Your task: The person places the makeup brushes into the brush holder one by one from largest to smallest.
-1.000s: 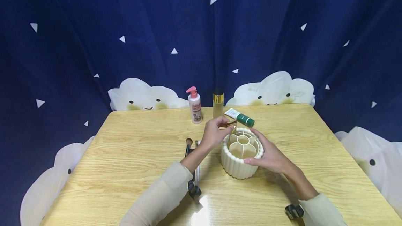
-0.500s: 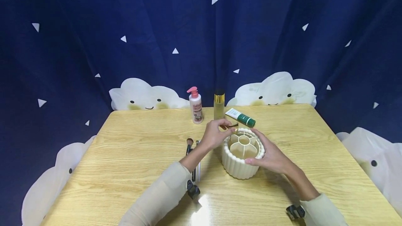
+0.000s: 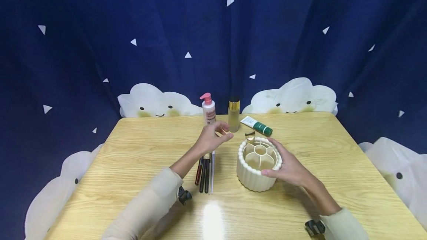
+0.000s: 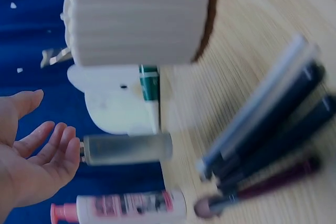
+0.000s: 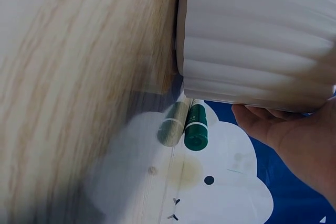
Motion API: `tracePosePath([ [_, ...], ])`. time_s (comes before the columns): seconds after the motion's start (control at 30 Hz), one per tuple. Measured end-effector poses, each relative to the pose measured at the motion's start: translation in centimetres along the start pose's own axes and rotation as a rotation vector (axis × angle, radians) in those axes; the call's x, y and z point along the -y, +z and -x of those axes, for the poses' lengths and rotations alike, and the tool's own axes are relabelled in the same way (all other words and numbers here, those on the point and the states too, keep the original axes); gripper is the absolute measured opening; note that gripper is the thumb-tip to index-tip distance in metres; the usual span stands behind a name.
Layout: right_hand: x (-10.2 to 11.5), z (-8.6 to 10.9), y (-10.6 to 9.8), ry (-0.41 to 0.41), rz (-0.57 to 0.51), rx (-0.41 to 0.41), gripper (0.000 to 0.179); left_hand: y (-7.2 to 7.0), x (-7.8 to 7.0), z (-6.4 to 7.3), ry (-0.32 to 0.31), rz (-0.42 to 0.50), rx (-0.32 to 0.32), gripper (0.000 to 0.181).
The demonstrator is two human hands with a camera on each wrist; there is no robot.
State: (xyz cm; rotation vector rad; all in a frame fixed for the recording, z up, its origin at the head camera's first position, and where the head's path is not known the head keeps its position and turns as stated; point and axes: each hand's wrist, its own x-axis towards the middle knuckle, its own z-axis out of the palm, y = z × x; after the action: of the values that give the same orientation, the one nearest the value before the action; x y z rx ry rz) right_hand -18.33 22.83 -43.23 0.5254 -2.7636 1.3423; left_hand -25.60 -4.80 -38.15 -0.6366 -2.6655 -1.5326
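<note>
A cream, fluted round organizer [image 3: 254,177] with petal-shaped compartments stands on the table. My right hand [image 3: 291,166] grips its right side, thumb at the near rim; in the right wrist view, fingers [image 5: 257,124] lie along its wall. A shiny gold eyelash curler [image 3: 250,137] sticks up from the far-left compartment, its end showing past the rim in the left wrist view. My left hand [image 3: 210,138] holds nothing, fingers spread and slightly bent, left of the organizer. Below it lie several makeup brushes and pencils [image 3: 207,175] side by side.
Behind my left hand stands a pink-topped pump bottle [image 3: 209,112]. Right of that is a clear bottle [image 3: 234,119] with a gold and black cap. A green and white tube [image 3: 257,125] lies behind the organizer, near the table's [image 3: 150,140] back edge.
My left hand has let go of the eyelash curler, which stays in the organizer, and moved left over the brushes. My right hand keeps its grip on the organizer.
</note>
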Motion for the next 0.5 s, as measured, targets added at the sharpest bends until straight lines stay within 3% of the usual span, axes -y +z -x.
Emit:
tracePosePath([
  [0.23, 0.0, 0.0, -0.1, -0.005, -0.014, 0.000, 0.108, -2.4, 2.6, 0.6, -0.084, -0.068, -0.076, 0.027],
  [0.5, 0.0, -0.1, 0.2, -0.004, -0.004, 0.001, 0.108, -3.6, 5.0, 2.1, -0.268, -0.123, -0.103, 0.024],
])
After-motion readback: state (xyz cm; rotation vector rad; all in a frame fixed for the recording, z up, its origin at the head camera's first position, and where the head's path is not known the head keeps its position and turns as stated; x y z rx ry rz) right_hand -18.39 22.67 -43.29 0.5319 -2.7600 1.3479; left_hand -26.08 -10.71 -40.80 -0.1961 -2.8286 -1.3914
